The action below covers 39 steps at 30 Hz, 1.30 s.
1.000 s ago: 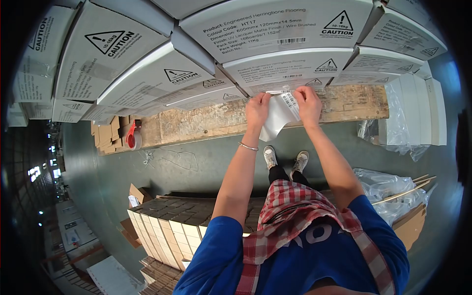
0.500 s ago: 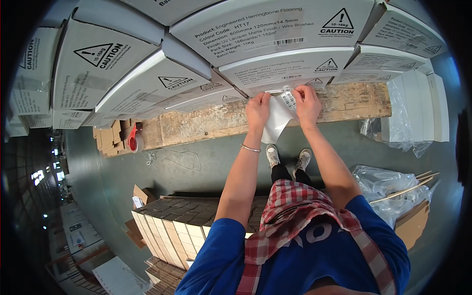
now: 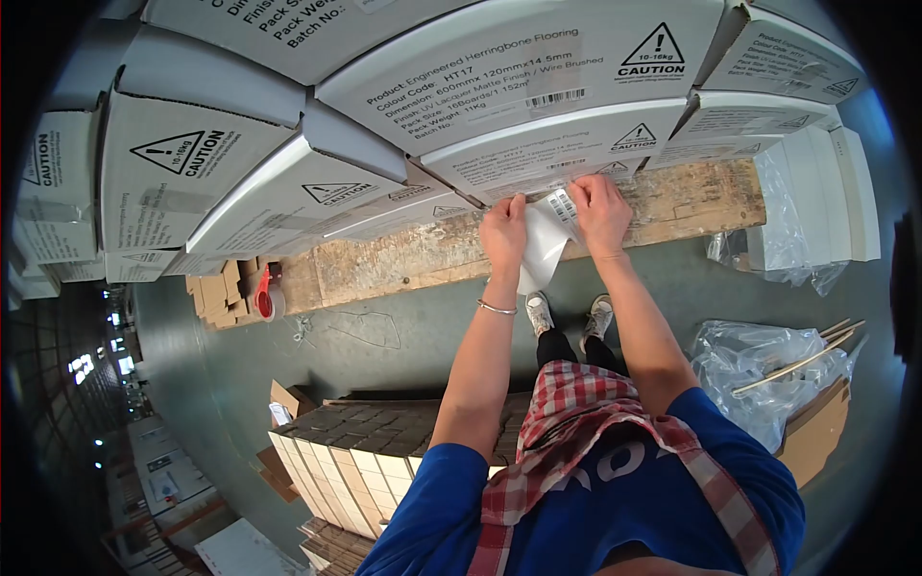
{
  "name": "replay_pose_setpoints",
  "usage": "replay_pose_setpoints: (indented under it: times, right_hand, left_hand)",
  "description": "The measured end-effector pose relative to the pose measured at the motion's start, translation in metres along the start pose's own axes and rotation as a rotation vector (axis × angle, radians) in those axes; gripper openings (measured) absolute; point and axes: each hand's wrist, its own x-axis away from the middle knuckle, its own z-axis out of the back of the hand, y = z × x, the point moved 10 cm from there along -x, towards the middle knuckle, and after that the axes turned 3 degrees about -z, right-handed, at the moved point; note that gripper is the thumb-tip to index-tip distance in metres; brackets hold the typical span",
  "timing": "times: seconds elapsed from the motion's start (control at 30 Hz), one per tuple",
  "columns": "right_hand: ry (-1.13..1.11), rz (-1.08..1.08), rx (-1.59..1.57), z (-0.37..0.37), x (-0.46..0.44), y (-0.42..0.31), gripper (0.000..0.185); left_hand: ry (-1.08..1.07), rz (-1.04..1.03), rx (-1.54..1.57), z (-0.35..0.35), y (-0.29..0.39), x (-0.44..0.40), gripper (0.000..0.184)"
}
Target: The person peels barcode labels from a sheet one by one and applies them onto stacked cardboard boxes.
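Observation:
A white sheet of barcode labels (image 3: 545,238) hangs between my two hands, with small printed barcodes along its right part and its lower end curling down. My left hand (image 3: 503,235) pinches the sheet's left edge with closed fingers. At the barcode side, my right hand (image 3: 602,217) has its fingertips closed on the sheet; whether a single label is lifted there, I cannot tell. Just beyond my fingertips stands a white flooring carton (image 3: 519,158), printed with product text and a caution triangle. A larger flooring carton (image 3: 499,82) marked HT17 lies on top of it.
The cartons stand on a worn wooden plank (image 3: 384,259). A red tape dispenser (image 3: 268,291) and folded cardboard (image 3: 221,293) are at its left end. Stacked wooden boards (image 3: 384,432) stand at my left. Clear plastic wrap (image 3: 749,370) with wooden strips lies on the floor at right.
The view has shifted slightly, so the cartons sit nearer the left and the floor things lower. My left hand has moved a little down from the carton face, while both hands keep the sheet.

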Motion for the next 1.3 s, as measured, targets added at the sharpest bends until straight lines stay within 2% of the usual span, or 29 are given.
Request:
replay_pose_setpoints:
  times: [0.07, 0.1, 0.2, 0.23, 0.3, 0.33, 0.43, 0.5, 0.57, 0.6, 0.67, 0.73, 0.77, 0.8, 0.83, 0.87, 0.93, 1.0, 1.03, 1.17, 1.23, 1.3]
  right_hand:
    - [-0.131, -0.188, 0.076, -0.006, 0.003, 0.024, 0.017]
    - [-0.131, -0.183, 0.078, -0.002, 0.004, 0.027, 0.017]
    - [0.072, 0.05, 0.016, 0.03, -0.005, 0.01, 0.014]
    - [0.078, 0.054, 0.017, 0.029, -0.005, 0.005, 0.014]
    - [-0.123, 0.219, -0.026, 0.004, 0.002, -0.032, 0.01]
    - [-0.22, 0.303, -0.048, -0.006, 0.006, -0.046, 0.01]
    - [-0.138, 0.291, 0.003, 0.01, 0.0, -0.024, 0.009]
    - [-0.094, 0.296, 0.027, 0.028, -0.006, -0.008, 0.01]
    - [-0.102, -0.032, 0.126, 0.045, -0.018, 0.032, 0.01]
    - [-0.075, -0.011, 0.116, 0.062, -0.029, 0.012, 0.01]
    - [-0.277, -0.241, -0.568, 0.084, -0.041, -0.018, 0.015]
    - [-0.346, -0.086, -0.959, 0.157, -0.059, -0.122, 0.019]
    - [-0.351, 0.119, -1.072, 0.201, -0.065, -0.175, 0.026]
    - [-0.345, 0.372, -1.246, 0.249, -0.067, -0.224, 0.04]
    - [-0.342, 0.335, -1.275, 0.283, -0.07, -0.254, 0.059]
    - [-0.196, 0.748, -1.432, 0.329, -0.065, -0.295, 0.067]
    - [-0.207, 0.809, -1.446, 0.353, -0.052, -0.306, 0.067]
    - [-0.207, 0.912, -1.463, 0.367, -0.036, -0.327, 0.066]
    - [-0.205, 0.962, -1.47, 0.362, -0.059, -0.351, 0.065]
    - [-0.2, 1.053, -1.516, 0.381, -0.047, -0.359, 0.063]
    - [-0.167, 1.165, -1.524, 0.394, -0.048, -0.359, 0.062]
    - [-0.12, 1.256, -1.521, 0.409, -0.038, -0.361, 0.061]
  left_hand:
    - [-0.009, 0.025, -0.018, 0.008, -0.008, 0.002, 0.026]
    - [-0.047, 0.013, 0.058, 0.012, -0.012, 0.003, 0.025]
    - [-0.115, -0.029, 0.221, 0.015, -0.004, 0.001, 0.023]
    - [-0.186, -0.067, 0.25, 0.009, 0.009, 0.002, 0.022]
    - [-0.334, -0.135, 0.303, -0.005, 0.028, 0.011, 0.023]
    - [-0.334, -0.141, 0.304, -0.007, 0.025, 0.008, 0.023]
    - [-0.218, -0.169, 0.077, 0.0, -0.009, -0.01, 0.025]
    - [-0.171, -0.164, 0.069, 0.026, -0.02, -0.006, 0.026]
    - [-0.143, -0.13, 0.093, 0.059, -0.025, 0.011, 0.028]
    - [-0.154, -0.115, 0.13, 0.071, -0.023, 0.022, 0.029]
    - [-0.162, -0.06, 0.14, 0.085, -0.029, 0.052, 0.03]
    - [-0.219, -0.005, 0.144, 0.096, -0.012, 0.09, 0.031]
    - [-0.239, 0.021, 0.161, 0.096, -0.015, 0.106, 0.031]
    - [-0.259, 0.049, 0.177, 0.095, -0.018, 0.119, 0.032]
    - [-0.24, 0.042, 0.182, 0.102, -0.008, 0.129, 0.032]
    - [-0.241, 0.053, 0.178, 0.11, 0.008, 0.142, 0.031]
    - [-0.235, 0.072, 0.18, 0.12, 0.033, 0.163, 0.031]
    - [-0.194, 0.035, 0.241, 0.118, 0.029, 0.162, 0.03]
    - [-0.195, 0.011, 0.288, 0.114, 0.026, 0.16, 0.03]
    - [-0.154, -0.039, 0.35, 0.124, 0.018, 0.175, 0.029]
    - [-0.099, -0.122, 0.371, 0.136, 0.029, 0.151, 0.029]
    - [-0.093, -0.108, 0.382, 0.144, 0.03, 0.154, 0.029]
